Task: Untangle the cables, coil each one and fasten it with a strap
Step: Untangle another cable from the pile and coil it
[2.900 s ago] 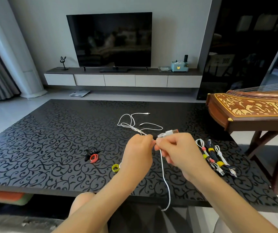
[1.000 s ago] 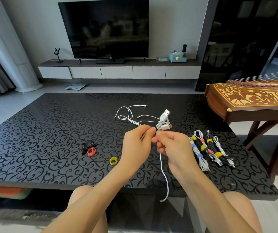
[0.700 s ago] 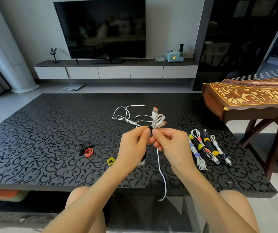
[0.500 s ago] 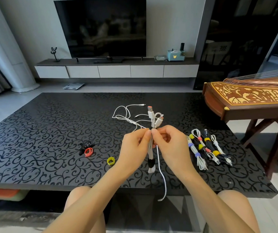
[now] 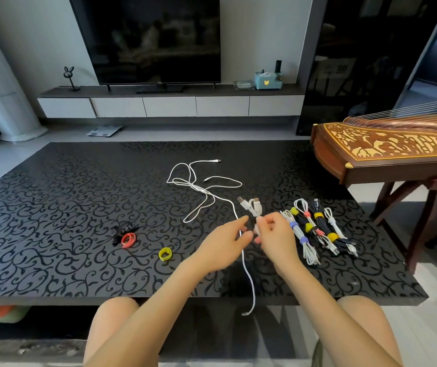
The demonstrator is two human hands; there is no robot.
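My right hand (image 5: 274, 234) pinches a coiled white cable bundle (image 5: 252, 207); its plugs stick up just above my fingers, low over the black patterned table (image 5: 53, 207). My left hand (image 5: 224, 243) is beside it with fingers spread and nothing in its grip. A loose white cable (image 5: 195, 182) lies tangled in the table's middle, and one end runs between my hands and hangs over the near edge. To the left lie a red strap (image 5: 128, 239), black straps (image 5: 122, 229) and a yellow strap (image 5: 165, 254).
Several strapped cable bundles (image 5: 318, 229) lie in a row right of my right hand. A wooden zither (image 5: 386, 152) on a stand juts over the table's right side. My knees are under the near edge. A TV and low cabinet stand beyond.
The white bundle has come down from in front of me toward the table, slightly right. My left hand has let go of it and opened; my right hand keeps hold.
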